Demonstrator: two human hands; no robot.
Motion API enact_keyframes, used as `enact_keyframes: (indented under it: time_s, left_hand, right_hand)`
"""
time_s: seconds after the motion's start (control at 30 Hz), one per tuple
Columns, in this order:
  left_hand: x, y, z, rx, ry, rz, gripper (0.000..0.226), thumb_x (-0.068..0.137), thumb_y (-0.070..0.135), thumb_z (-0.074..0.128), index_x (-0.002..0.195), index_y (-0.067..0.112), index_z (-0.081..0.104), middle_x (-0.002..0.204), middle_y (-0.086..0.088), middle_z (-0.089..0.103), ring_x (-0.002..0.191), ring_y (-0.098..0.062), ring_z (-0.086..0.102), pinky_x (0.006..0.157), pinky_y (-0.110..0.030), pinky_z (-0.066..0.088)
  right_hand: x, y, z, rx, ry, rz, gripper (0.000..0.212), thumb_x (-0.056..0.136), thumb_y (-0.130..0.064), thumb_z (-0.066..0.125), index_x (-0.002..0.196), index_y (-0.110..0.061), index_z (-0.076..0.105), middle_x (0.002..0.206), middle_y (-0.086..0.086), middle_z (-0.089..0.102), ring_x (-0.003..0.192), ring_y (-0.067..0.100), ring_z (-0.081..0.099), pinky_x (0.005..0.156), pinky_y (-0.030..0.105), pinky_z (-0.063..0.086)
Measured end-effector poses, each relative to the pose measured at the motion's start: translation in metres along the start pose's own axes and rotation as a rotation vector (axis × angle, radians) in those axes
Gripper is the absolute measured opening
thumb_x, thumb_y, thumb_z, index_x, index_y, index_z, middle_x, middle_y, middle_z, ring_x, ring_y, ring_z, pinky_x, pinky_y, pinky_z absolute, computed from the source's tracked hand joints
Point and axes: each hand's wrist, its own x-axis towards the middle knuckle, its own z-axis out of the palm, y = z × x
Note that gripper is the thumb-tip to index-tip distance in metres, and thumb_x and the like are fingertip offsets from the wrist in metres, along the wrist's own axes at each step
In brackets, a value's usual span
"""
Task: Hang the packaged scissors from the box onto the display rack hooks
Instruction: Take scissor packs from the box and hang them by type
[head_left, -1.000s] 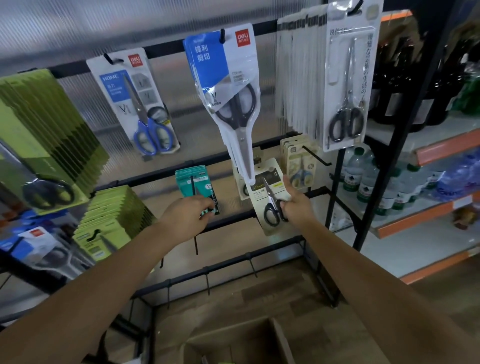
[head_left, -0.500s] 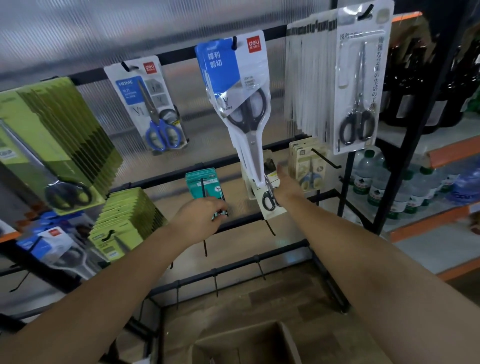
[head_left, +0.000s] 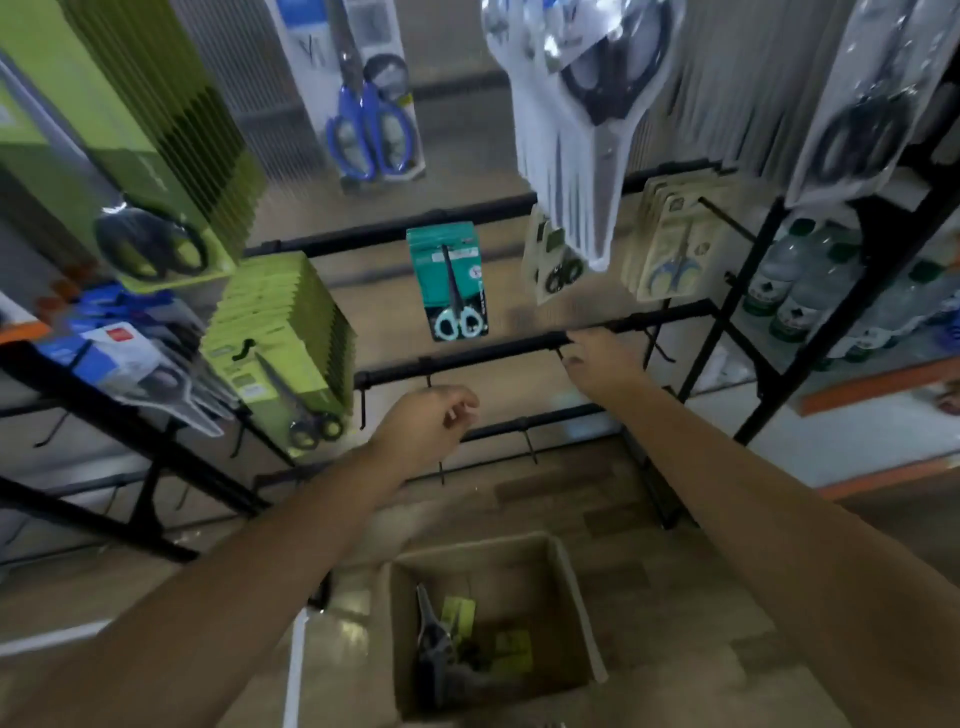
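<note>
The cream pack of small black scissors hangs on a hook of the black display rack, free of both hands. My right hand is just below it at the rack's rail, fingers relaxed and empty. My left hand hovers lower left, below the teal scissors pack, loosely curled and holding nothing. The cardboard box stands open on the floor below, with a few packaged scissors lying inside.
Bare hooks stick out from the lower rails. Green scissors packs crowd the left, large white packs hang overhead, and cream packs sit right. A shelf of bottles stands further right.
My right hand let go of the cream scissors pack, which now hangs on its hook. My left hand left the teal pack. Both hands dropped and the view tilted down onto the box.
</note>
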Motion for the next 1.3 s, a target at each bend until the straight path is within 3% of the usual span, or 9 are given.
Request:
enact_keyframes:
  time_s: [0.23,0.37,0.47,0.57,0.73,0.87,0.97,1.07,1.3]
  left_hand:
    - [-0.073,-0.104,0.078,-0.106,-0.278,-0.336,0.025,0.094,0.018,0.053,0.117,0.011,0.061,0.116,-0.010,0.063,0.104,-0.024,0.058,0.079,-0.018,0.043]
    - [-0.124,-0.163,0.126,-0.319,-0.217,-0.569,0.018,0.089,0.001,0.057,0.105,-0.002,0.066,0.092,-0.013,0.061,0.090,-0.028,0.057,0.073,-0.017,0.043]
    - [-0.160,-0.206,0.189,-0.394,-0.288,-0.730,0.020,0.091,0.005,0.056,0.108,-0.003,0.064,0.108,-0.019,0.063,0.104,-0.035,0.058,0.087,-0.032,0.043]
    - [-0.196,-0.250,0.273,-0.448,-0.324,-0.850,0.010,0.088,0.005,0.060,0.084,0.011,0.066,0.089,-0.011,0.062,0.079,-0.023,0.059,0.062,-0.012,0.045]
    - [-0.225,-0.313,0.457,-0.462,-0.438,-0.936,0.029,0.089,0.011,0.062,0.117,0.006,0.060,0.119,-0.015,0.059,0.107,-0.028,0.056,0.086,-0.027,0.043]
    - [-0.193,-0.361,0.574,-0.351,-0.400,-0.905,0.038,0.094,0.012,0.051,0.131,0.008,0.046,0.130,-0.015,0.052,0.116,-0.030,0.051,0.094,-0.036,0.044]
    - [-0.158,-0.396,0.642,-0.244,-0.369,-0.916,0.058,0.092,0.016,0.054,0.144,0.010,0.029,0.140,-0.016,0.039,0.124,-0.034,0.043,0.100,-0.041,0.042]
    - [-0.152,-0.419,0.681,-0.064,-0.543,-0.854,0.072,0.088,0.027,0.063,0.145,0.008,0.024,0.146,-0.018,0.030,0.131,-0.035,0.035,0.106,-0.041,0.036]
    - [-0.164,-0.413,0.687,0.265,-0.719,-0.646,0.056,0.091,0.023,0.056,0.142,0.018,0.031,0.139,-0.013,0.044,0.124,-0.031,0.047,0.096,-0.037,0.040]
  right_hand:
    - [-0.041,0.019,0.096,0.002,-0.277,0.223,0.034,0.099,-0.011,0.040,0.131,-0.003,0.048,0.114,0.015,0.058,0.095,0.029,0.056,0.079,0.022,0.049]
    - [-0.051,0.050,0.170,0.078,-0.310,0.361,0.032,0.097,-0.015,0.048,0.125,-0.001,0.054,0.127,0.017,0.055,0.113,0.035,0.052,0.089,0.034,0.042]
    - [-0.066,0.089,0.254,0.406,-0.330,0.643,0.033,0.096,-0.005,0.045,0.126,0.003,0.052,0.132,0.023,0.051,0.122,0.038,0.048,0.080,0.028,0.043]
    - [-0.083,0.140,0.347,0.401,-0.378,0.854,0.031,0.092,-0.005,0.050,0.121,0.004,0.055,0.115,0.027,0.059,0.107,0.038,0.058,0.069,0.032,0.047]
    - [-0.101,0.248,0.523,-0.041,-0.636,0.547,0.026,0.093,-0.009,0.051,0.115,-0.001,0.061,0.117,0.019,0.061,0.109,0.033,0.057,0.086,0.031,0.045]
    - [-0.079,0.308,0.640,-0.204,-0.725,0.281,0.030,0.090,-0.019,0.057,0.118,-0.010,0.060,0.119,0.015,0.061,0.107,0.029,0.058,0.076,0.024,0.041]
    - [-0.055,0.342,0.716,-0.470,-0.808,0.010,0.088,0.079,-0.040,0.070,0.148,-0.018,0.020,0.147,0.013,0.030,0.132,0.031,0.032,0.100,0.035,0.032]
    - [-0.049,0.359,0.757,-0.702,-0.883,-0.135,0.133,0.061,-0.057,0.077,0.146,-0.025,-0.020,0.154,0.013,0.007,0.139,0.037,0.011,0.109,0.052,0.017]
    - [-0.065,0.367,0.763,-0.947,-0.795,-0.386,0.121,0.064,-0.055,0.075,0.148,-0.011,0.000,0.142,0.016,0.032,0.125,0.033,0.035,0.098,0.044,0.031]
